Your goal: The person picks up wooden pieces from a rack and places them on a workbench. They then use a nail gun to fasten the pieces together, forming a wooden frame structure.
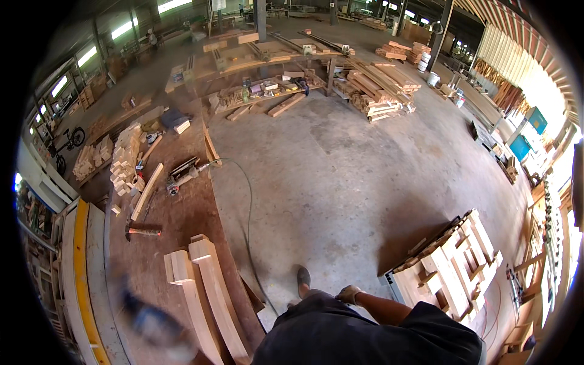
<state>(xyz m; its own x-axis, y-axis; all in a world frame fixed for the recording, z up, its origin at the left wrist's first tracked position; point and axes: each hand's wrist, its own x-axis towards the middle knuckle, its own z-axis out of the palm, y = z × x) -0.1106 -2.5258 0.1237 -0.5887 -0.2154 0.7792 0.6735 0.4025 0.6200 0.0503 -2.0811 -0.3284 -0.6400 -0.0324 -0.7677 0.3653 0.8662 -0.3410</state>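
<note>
At the lower left, over the brown workbench, a dark blue, elongated thing is smeared by motion; its kind cannot be made out. My left hand is a pale blur at its lower end, seemingly gripping it, partly cut off by the picture's edge. Just right of that lie two long, curved wooden pieces with blocky ends, side by side on the bench. My right hand, in a light glove, hangs beside my thigh with its fingers curled and nothing visible in them.
On the bench are a hammer, a wooden strip, an air tool with a hose trailing to the floor, and stacked wood blocks. A pile of wooden parts stands at right, more timber farther off.
</note>
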